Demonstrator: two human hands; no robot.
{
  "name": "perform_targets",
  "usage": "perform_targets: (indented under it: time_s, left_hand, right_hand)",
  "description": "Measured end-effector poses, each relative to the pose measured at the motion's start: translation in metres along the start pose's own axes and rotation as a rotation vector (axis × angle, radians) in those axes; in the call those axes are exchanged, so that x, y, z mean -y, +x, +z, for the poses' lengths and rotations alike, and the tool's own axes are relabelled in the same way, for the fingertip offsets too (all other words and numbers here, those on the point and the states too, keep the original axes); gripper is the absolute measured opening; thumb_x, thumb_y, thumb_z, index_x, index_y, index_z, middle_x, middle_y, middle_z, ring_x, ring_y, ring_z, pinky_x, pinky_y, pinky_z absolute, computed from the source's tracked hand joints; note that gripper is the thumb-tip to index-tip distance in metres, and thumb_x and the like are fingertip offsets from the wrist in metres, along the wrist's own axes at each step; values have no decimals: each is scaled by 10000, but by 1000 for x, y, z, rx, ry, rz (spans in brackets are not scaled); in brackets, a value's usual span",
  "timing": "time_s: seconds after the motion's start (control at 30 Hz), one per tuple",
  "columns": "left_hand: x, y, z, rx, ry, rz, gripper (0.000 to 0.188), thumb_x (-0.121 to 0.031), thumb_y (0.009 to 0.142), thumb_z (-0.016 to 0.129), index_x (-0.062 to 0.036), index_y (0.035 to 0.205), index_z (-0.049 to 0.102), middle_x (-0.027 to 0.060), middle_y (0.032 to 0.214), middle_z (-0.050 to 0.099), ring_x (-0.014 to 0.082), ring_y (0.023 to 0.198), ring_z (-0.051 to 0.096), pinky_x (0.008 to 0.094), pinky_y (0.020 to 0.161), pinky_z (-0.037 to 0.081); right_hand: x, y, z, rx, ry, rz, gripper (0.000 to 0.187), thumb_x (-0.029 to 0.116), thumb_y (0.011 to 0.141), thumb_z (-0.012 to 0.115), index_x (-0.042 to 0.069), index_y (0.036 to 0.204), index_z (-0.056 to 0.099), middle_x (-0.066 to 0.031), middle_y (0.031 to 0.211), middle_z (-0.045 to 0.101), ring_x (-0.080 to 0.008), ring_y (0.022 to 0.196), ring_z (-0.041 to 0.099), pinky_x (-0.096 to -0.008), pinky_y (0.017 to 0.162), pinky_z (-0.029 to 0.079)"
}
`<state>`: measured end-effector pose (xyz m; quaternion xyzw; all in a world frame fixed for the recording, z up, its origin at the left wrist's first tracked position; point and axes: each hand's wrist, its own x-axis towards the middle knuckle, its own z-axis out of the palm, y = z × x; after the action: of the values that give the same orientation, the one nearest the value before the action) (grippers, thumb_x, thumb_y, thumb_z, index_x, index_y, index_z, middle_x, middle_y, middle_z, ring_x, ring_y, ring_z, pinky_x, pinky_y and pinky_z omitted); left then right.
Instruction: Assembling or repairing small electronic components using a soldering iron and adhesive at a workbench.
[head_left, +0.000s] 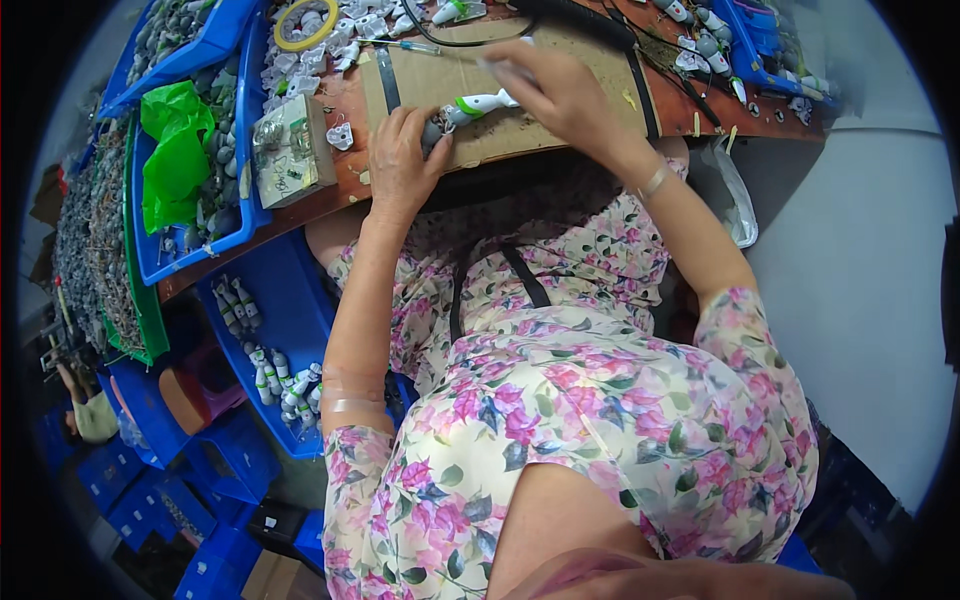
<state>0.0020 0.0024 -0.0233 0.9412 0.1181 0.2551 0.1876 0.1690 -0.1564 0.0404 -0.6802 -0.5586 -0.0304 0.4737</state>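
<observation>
My left hand [402, 160] is closed round the grey end of a small white, green and grey plastic device [478, 106], pressing it down on the cardboard sheet [520, 135]. The device lies slanted, its white end pointing toward my right hand [565, 100]. That hand hovers over the cardboard, smeared by motion. Its fingers are pinched together round something pale and slim that is too blurred to name. Just beyond the device, a thin screwdriver-like tool with a clear bluish handle [418, 46] lies at the sheet's far edge.
White plastic shells [300, 75] and a yellow tape roll [306, 24] lie at the far left. A blue bin [247, 190] of grey parts, with a green bag [172, 150], stands beside a small box [292, 150]. Below, another blue bin [290, 330] holds assembled devices. A dark cable crosses the back.
</observation>
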Motion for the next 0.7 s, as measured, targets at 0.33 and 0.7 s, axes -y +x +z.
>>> perform_targets:
  time_s: [0.33,0.7]
  left_hand:
    - [1,1,5,-26,-9,11,341,-190,769,754,-95,1082,658,100,973,604,316,931,586,429,812,441]
    - [2,-1,5,-38,-23,15,351,-184,766,759,-93,1088,651,103,981,607,318,929,588,433,811,445]
  right_hand:
    - [11,-68,9,177,-252,69,253,120,885,658,111,1137,663,-89,845,594,-287,758,639,-388,646,518]
    - [12,-61,10,133,-258,68,219,114,888,660,106,1106,675,-92,828,601,-283,752,641,-380,645,519]
